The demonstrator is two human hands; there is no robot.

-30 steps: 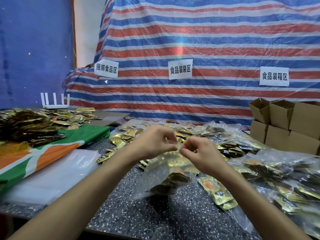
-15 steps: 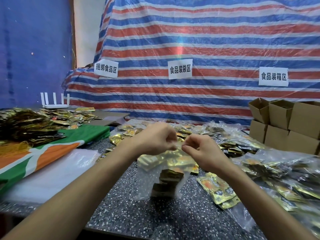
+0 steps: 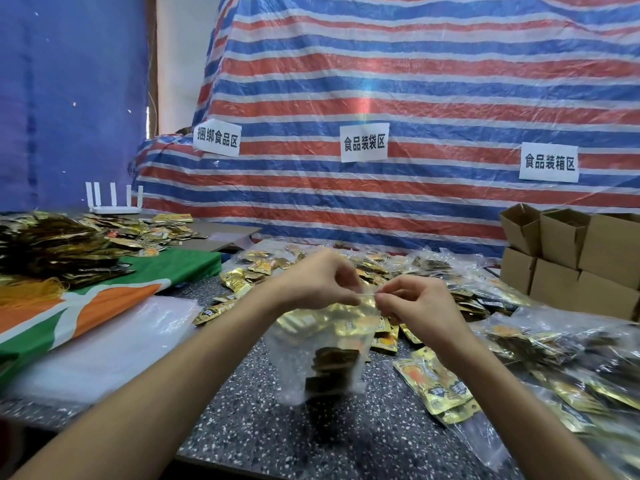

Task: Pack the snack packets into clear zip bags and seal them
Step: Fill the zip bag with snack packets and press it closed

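Both hands meet over the middle of the speckled table (image 3: 263, 427). The left hand (image 3: 318, 282) and right hand (image 3: 419, 304) each pinch the top edge of a clear zip bag (image 3: 294, 355) with curled fingers and thumb, side by side. The bag hangs below them with dark and gold snack packets (image 3: 330, 370) stacked at its bottom. Loose gold packets (image 3: 436, 386) lie just right of it, and cardboard boxes (image 3: 571, 258) stand at the far right

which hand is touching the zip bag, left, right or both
Touching, both. The head view shows the left hand and the right hand each pinching the top edge of the zip bag, which hangs below them.
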